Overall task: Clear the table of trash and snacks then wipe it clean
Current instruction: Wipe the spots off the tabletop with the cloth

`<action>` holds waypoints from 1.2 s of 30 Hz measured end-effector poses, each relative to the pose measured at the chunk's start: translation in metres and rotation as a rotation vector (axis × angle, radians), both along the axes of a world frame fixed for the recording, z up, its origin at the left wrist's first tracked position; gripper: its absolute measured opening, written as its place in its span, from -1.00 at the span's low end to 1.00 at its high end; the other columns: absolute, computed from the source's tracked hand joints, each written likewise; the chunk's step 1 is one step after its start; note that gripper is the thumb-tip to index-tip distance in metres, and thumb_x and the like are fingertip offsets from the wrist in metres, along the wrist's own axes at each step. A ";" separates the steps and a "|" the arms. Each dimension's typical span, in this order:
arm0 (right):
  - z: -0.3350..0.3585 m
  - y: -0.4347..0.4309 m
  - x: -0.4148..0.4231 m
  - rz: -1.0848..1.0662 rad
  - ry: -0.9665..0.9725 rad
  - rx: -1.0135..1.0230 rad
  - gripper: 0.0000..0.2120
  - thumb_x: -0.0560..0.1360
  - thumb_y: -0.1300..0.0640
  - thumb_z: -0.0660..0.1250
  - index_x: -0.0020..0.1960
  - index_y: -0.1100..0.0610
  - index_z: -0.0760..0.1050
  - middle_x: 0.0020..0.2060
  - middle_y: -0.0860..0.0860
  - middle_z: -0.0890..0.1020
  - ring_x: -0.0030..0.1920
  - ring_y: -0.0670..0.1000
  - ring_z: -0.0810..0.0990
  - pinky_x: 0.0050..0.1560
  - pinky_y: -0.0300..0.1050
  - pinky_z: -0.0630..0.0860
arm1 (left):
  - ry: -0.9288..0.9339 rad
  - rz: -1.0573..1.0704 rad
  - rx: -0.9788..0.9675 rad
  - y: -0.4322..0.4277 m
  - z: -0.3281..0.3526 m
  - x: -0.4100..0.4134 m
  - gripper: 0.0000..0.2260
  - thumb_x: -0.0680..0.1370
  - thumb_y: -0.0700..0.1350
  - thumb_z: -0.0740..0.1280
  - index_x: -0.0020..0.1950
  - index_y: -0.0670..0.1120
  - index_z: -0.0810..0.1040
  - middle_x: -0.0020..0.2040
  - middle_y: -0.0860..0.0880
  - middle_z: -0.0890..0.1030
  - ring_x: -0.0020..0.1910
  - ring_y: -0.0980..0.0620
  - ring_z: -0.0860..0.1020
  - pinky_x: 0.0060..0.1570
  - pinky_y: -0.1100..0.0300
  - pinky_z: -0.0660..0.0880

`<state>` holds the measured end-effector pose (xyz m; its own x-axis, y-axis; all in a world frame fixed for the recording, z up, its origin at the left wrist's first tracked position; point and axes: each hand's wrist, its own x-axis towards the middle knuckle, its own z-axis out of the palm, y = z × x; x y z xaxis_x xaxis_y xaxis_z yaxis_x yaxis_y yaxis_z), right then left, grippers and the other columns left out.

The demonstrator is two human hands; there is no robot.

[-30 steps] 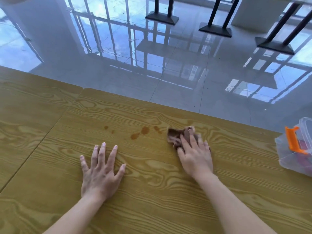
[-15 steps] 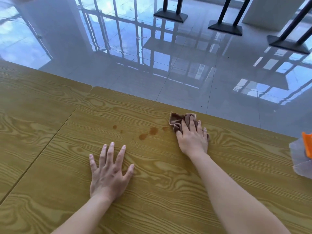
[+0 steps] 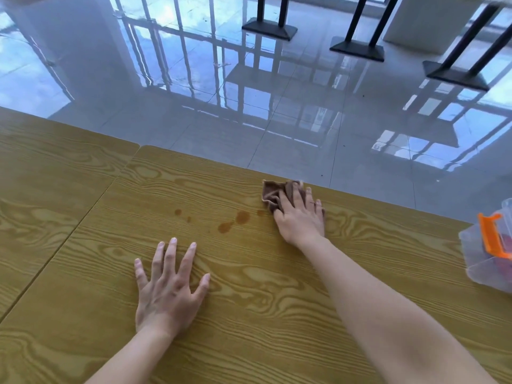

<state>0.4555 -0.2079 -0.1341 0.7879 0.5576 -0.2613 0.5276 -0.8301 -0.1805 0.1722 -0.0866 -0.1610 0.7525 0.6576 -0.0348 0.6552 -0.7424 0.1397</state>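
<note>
Brown cloth (image 3: pixel 271 193) sits by the far edge of the table (image 3: pixel 277 314), pressed under the straight, close-set fingers of the right hand (image 3: pixel 300 217); stains (image 3: pixel 242 216) lie at its eight o'clock. At seven o'clock the left hand (image 3: pixel 169 289) rests flat, fingers spread.

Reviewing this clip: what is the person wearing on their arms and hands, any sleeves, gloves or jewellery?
The left hand and right hand are ungloved, and both arms are bare to the frame edge, no sleeve in view. No watch or bracelet at either wrist. Nails look short and unpainted. A tiny dark mark on one right finger is too small to identify.
</note>
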 end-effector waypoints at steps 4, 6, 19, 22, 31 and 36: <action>0.004 -0.026 -0.025 0.259 -0.014 0.010 -0.50 0.61 -0.22 -0.14 0.53 -0.35 -0.15 0.55 -0.20 -0.29 0.55 0.01 -0.37 0.51 0.17 -0.34 | 0.002 0.004 0.003 -0.001 -0.003 -0.003 -0.34 0.50 0.38 -0.03 0.55 0.13 0.17 0.57 -0.08 0.14 0.57 -0.08 0.00 0.45 -0.31 -0.10; 0.002 -0.069 -0.053 0.323 -0.054 0.040 -0.49 0.62 -0.22 -0.15 0.55 -0.32 -0.14 0.55 -0.22 -0.30 0.54 -0.03 -0.39 0.52 0.13 -0.33 | 0.007 0.003 0.003 -0.001 -0.004 -0.002 -0.34 0.50 0.38 -0.02 0.55 0.13 0.18 0.57 -0.08 0.15 0.56 -0.08 0.02 0.45 -0.33 -0.09; 0.003 -0.053 -0.073 0.343 -0.035 0.120 -0.48 0.61 -0.21 -0.09 0.55 -0.31 -0.09 0.58 -0.15 -0.22 0.57 0.08 -0.31 0.50 0.22 -0.31 | 0.005 0.005 0.017 0.002 -0.009 -0.002 -0.34 0.49 0.39 0.01 0.54 0.14 0.20 0.56 -0.08 0.19 0.55 -0.08 0.07 0.43 -0.35 -0.06; 0.001 -0.092 -0.097 0.494 -0.066 0.118 -0.49 0.61 -0.24 -0.04 0.55 -0.32 -0.04 0.58 -0.21 -0.18 0.57 0.02 -0.27 0.49 0.15 -0.30 | 0.003 0.002 0.020 0.003 -0.008 0.002 -0.34 0.49 0.38 0.02 0.53 0.13 0.22 0.55 -0.09 0.19 0.55 -0.10 0.09 0.43 -0.35 -0.05; 0.002 0.021 -0.032 0.206 0.003 0.012 -0.47 0.62 -0.21 -0.15 0.57 -0.26 -0.14 0.58 -0.13 -0.25 0.56 0.09 -0.32 0.51 0.22 -0.30 | 0.030 0.000 0.025 -0.001 -0.003 0.001 -0.35 0.51 0.37 0.02 0.55 0.13 0.18 0.57 -0.09 0.17 0.56 -0.09 0.05 0.44 -0.34 -0.04; -0.004 -0.086 -0.111 0.419 -0.155 0.096 -0.43 0.61 -0.19 -0.04 0.59 -0.17 -0.05 0.59 -0.16 -0.18 0.58 0.02 -0.24 0.51 0.12 -0.14 | 0.014 -0.006 0.021 -0.002 -0.001 -0.001 -0.35 0.51 0.35 0.05 0.55 0.11 0.19 0.57 -0.10 0.17 0.56 -0.10 0.05 0.45 -0.34 -0.05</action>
